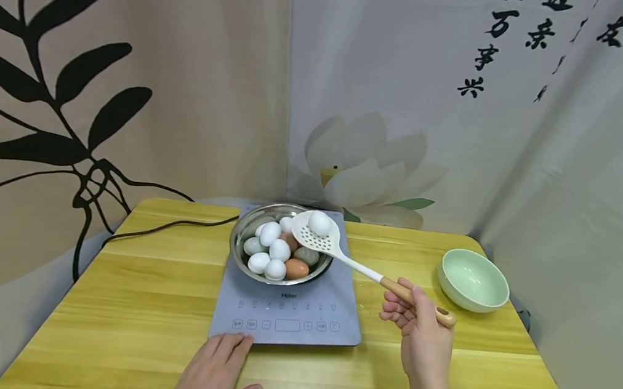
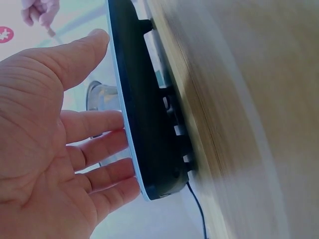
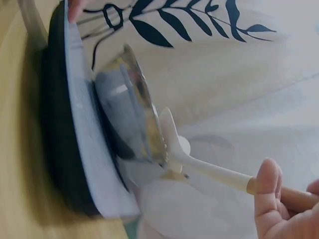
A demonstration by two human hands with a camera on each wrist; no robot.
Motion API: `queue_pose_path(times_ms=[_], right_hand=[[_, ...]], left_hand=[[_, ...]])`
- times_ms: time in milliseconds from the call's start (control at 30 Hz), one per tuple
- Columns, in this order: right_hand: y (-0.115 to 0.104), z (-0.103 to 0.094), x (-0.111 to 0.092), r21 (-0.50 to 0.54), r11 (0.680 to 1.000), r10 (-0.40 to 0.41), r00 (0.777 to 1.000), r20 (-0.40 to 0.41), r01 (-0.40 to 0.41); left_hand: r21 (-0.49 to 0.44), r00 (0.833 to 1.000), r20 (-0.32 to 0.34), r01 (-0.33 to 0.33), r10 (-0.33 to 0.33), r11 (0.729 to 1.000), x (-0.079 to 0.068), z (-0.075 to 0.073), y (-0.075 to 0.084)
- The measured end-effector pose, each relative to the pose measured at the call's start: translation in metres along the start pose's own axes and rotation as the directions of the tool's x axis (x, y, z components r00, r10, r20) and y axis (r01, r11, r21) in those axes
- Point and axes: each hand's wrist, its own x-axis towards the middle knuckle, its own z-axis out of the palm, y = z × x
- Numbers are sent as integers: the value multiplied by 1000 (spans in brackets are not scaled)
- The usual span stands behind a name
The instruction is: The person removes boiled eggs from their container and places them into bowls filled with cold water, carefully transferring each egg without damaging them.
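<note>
My right hand (image 1: 421,334) holds the wooden handle of a white slotted spoon (image 1: 360,268). In the spoon's bowl lies one white egg (image 1: 319,223), above the right rim of a steel bowl (image 1: 236,256). Several white, greenish and brown eggs (image 1: 279,250) are heaped in that bowl, which stands on a grey Haier induction cooktop (image 1: 329,313). My left hand (image 1: 221,369) rests its fingertips on the cooktop's front left edge, fingers extended; the left wrist view shows the same fingers (image 2: 94,124) along the edge.
A pale green bowl (image 1: 473,281) stands on the right side of the wooden table (image 1: 127,327). A black cord (image 1: 175,224) runs from behind the steel bowl to the left. Curtains (image 1: 215,87) hang close behind the table.
</note>
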Motion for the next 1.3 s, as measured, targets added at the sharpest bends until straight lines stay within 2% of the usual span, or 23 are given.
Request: queue_pose_path(times_ms=[167,300,367,467,533,700,833,1000,1167,1233,1300], right_hand=[[-26,-25,6,6,999,-41,992,-123,42],[-51,-56,13,32,997,-53,970,-238,63],[-62,-74,16,88,993,-51,957,-286,79],[-77,-101,18,141,984,-52,930,-364,111],[-84,-116,18,145,982,-50,904,-424,122],[-89,-145,15,11,993,-89,832,-548,113],[-82,-163,16,-54,996,-91,799,-594,74],[-67,-176,20,-89,996,-57,799,-598,4],[-58,-173,21,-143,990,-77,824,-561,-5],[-55,-170,20,-206,979,-105,842,-529,-7],[-52,-169,17,-317,948,-147,863,-484,-16]], left_hand=[[-10,1000,1,1,-1,1000,1,0,0],[-12,1000,25,8,-8,1000,1,-1,0],[-16,999,40,16,-15,1000,1,-2,0],[-28,998,58,26,-24,999,2,-4,0],[-31,998,65,29,-27,999,2,-4,0],[-21,998,55,21,-19,1000,2,-3,1],[-9,999,42,12,-12,1000,1,-2,1],[-8,999,42,6,-5,1000,1,-2,0],[-15,998,58,13,-12,1000,1,-4,1],[-16,998,63,16,-15,1000,1,-5,1],[-12,998,62,13,-12,1000,1,-5,2]])
